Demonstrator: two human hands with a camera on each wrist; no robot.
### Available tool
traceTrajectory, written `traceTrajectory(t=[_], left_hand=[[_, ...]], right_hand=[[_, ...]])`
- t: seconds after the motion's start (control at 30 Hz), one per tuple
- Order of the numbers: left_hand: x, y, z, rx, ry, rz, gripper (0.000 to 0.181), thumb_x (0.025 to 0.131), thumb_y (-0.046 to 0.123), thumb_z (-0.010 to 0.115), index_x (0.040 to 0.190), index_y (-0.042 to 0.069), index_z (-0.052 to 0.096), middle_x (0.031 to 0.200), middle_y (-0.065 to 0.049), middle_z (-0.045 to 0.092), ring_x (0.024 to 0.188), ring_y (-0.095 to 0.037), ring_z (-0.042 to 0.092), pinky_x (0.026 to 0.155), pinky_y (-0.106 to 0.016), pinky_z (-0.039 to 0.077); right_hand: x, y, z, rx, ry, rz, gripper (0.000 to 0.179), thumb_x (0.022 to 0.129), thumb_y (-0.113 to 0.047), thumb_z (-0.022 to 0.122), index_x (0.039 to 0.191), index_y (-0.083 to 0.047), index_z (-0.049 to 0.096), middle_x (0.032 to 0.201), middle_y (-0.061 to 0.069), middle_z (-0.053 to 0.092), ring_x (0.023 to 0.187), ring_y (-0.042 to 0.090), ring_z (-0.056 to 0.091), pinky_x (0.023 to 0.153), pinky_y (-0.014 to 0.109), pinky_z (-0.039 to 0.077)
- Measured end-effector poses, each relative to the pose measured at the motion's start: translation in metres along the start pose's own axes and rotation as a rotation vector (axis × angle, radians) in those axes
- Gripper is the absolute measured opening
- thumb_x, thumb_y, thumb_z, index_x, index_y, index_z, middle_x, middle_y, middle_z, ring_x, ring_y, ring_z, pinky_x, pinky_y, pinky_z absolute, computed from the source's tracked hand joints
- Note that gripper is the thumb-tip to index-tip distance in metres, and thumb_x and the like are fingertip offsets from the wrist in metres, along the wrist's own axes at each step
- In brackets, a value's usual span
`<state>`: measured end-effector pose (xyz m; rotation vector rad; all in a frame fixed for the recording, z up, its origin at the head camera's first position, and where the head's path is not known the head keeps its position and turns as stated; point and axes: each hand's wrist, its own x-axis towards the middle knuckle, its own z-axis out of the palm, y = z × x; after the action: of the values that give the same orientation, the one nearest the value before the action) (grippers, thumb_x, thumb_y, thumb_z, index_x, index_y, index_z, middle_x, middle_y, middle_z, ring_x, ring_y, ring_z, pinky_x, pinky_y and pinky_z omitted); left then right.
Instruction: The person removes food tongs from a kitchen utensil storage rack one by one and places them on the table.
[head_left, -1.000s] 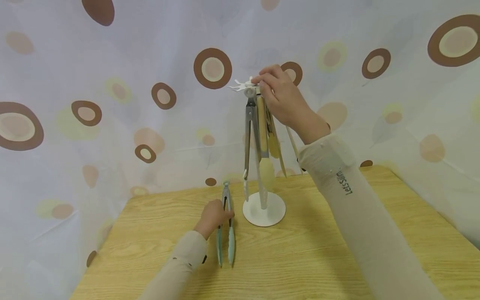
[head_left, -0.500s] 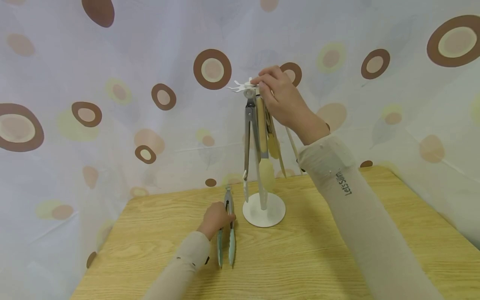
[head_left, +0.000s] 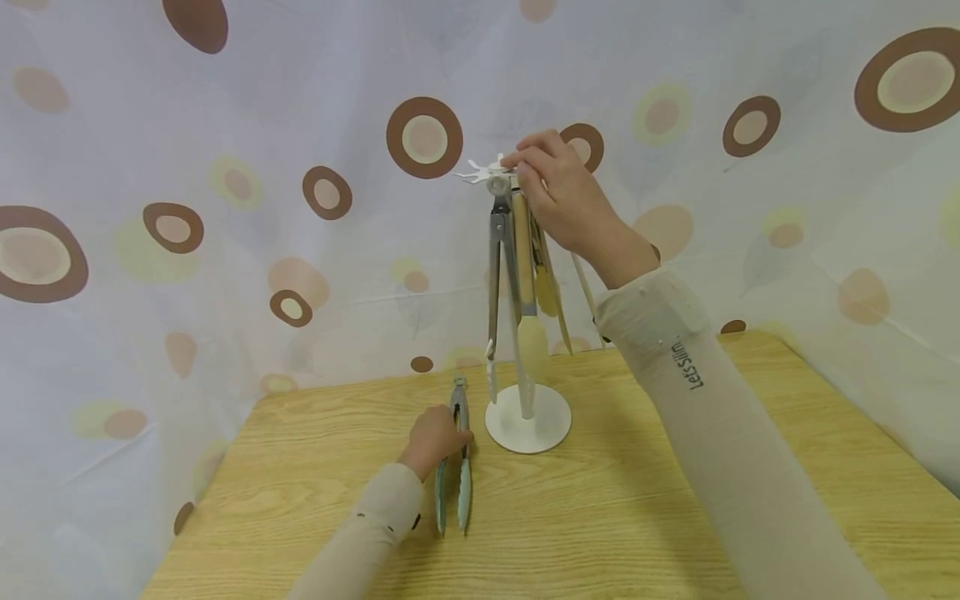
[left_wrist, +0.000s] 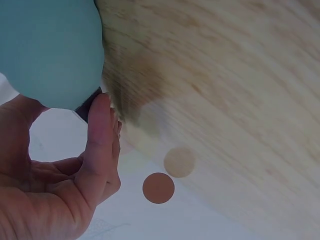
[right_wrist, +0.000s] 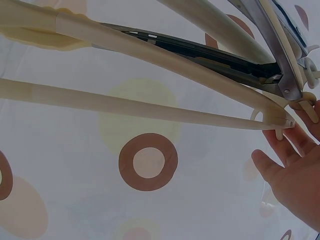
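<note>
A patterned sheet [head_left: 247, 100] with brown-ringed ovals spreads behind the scene, and a wood-grain table [head_left: 277, 508] reaches out to the left of the grip. The person's left hand [head_left: 433, 437] pinches the teal-tipped tongs [head_left: 464, 496] between thumb and fingers, the thumb showing on the right leg. The tongs' metal pivot end lies just beyond the grip; their 2 tips point back toward the person, nearer than the grip and standing apart. Whether the tips touch the tabletop cannot be told.

Just right of that grip rises a white rack [head_left: 552, 423] on a round base, with short hooks branching from its top. Gray metal tongs [head_left: 494, 287] hang from it, higher than the left hand's grip, beside a utensil with a pale yellow head [head_left: 534, 354]. More utensils hang behind.

Farther right, and well above the left hand, the right hand [head_left: 567, 200] touches the top of the rack with bent fingers; whether it pinches the hub cannot be told. A slim pale handle [head_left: 584, 282] slants below it. The right sleeve [head_left: 686, 362] carries dark lettering, "LetsSlim."
</note>
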<state>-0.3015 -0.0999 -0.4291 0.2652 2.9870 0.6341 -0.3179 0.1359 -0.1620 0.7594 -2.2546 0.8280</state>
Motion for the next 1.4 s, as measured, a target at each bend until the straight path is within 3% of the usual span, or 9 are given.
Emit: traceTrajectory(t=[0.63,1.1,1.17,1.27,1.33,1.4], left_hand=[[-0.002,0.006,-0.002,0.039,-0.004,-0.027,0.040,0.085,0.019,0.069,0.054,0.010,0.045,0.050,0.001,0.042,0.044,-0.011,0.038,0.042,-0.023,0.032],[0.001,0.005,-0.002,0.027,-0.036,-0.041,0.031,0.085,0.021,0.071,0.065,0.004,0.055,0.058,-0.002,0.050,0.049,-0.013,0.045,0.046,-0.025,0.039],[0.001,0.006,-0.003,0.036,-0.047,-0.047,0.030,0.087,0.023,0.070,0.070,0.001,0.059,0.062,-0.006,0.056,0.051,-0.015,0.048,0.048,-0.026,0.042],[0.002,0.008,-0.005,0.039,-0.047,-0.065,0.035,0.089,0.026,0.069,0.088,-0.009,0.064,0.087,-0.018,0.066,0.061,-0.021,0.057,0.054,-0.031,0.048],[0.003,0.011,-0.007,0.047,-0.033,-0.077,0.045,0.090,0.027,0.068,0.105,-0.014,0.062,0.108,-0.026,0.063,0.077,-0.029,0.064,0.062,-0.037,0.053],[0.005,0.015,-0.010,0.050,-0.009,-0.084,0.056,0.090,0.028,0.067,0.120,-0.017,0.054,0.123,-0.031,0.054,0.095,-0.038,0.062,0.072,-0.043,0.054]], right_hand=[[0.000,0.000,0.000,-0.009,-0.003,-0.011,0.037,0.104,-0.016,0.033,0.124,0.001,0.060,0.132,0.018,0.042,0.122,0.033,0.041,0.100,0.043,0.035],[-0.002,0.001,0.001,0.000,0.004,-0.005,0.038,0.104,-0.016,0.033,0.124,0.001,0.059,0.133,0.017,0.042,0.122,0.032,0.041,0.098,0.043,0.036],[-0.002,0.001,0.001,-0.003,0.006,-0.006,0.038,0.104,-0.016,0.033,0.124,0.001,0.059,0.132,0.017,0.042,0.123,0.032,0.041,0.098,0.043,0.036],[-0.002,0.001,0.001,-0.006,0.009,-0.009,0.038,0.103,-0.016,0.033,0.124,0.001,0.060,0.132,0.017,0.042,0.123,0.032,0.041,0.098,0.043,0.036],[-0.002,0.001,0.001,-0.006,0.011,-0.011,0.038,0.103,-0.016,0.032,0.124,0.001,0.060,0.132,0.017,0.042,0.123,0.032,0.041,0.098,0.044,0.036],[-0.002,0.001,0.001,-0.005,0.012,-0.015,0.038,0.103,-0.016,0.032,0.124,0.001,0.060,0.132,0.018,0.042,0.123,0.032,0.041,0.098,0.044,0.036]])
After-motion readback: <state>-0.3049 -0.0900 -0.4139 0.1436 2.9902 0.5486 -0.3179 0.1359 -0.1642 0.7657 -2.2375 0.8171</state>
